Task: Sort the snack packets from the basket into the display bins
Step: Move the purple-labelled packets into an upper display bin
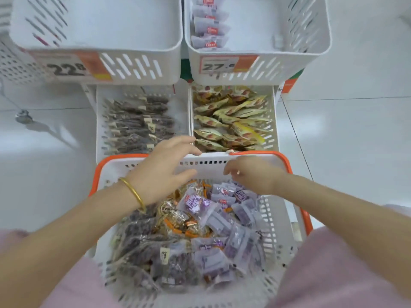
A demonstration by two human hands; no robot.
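A white basket with an orange rim (287,165) sits on my lap, filled with purple packets (213,221), dark packets (138,238) and gold-orange packets (178,218). My left hand (164,167) hovers over the basket's far edge, fingers spread and holding nothing. My right hand (251,174) hangs above the purple packets with loosely curled fingers, nothing in it. Ahead, the lower left bin (99,121) holds dark packets, the lower right bin (272,121) yellow packets. The upper right bin (311,50) has a row of purple packets (210,30). The upper left bin (95,45) holds nothing.
Price tags (66,67) hang on the fronts of both upper bins. White tiled floor (344,141) surrounds the rack. A small metal fitting (23,116) lies on the floor at left. My pink-clothed legs (333,274) flank the basket.
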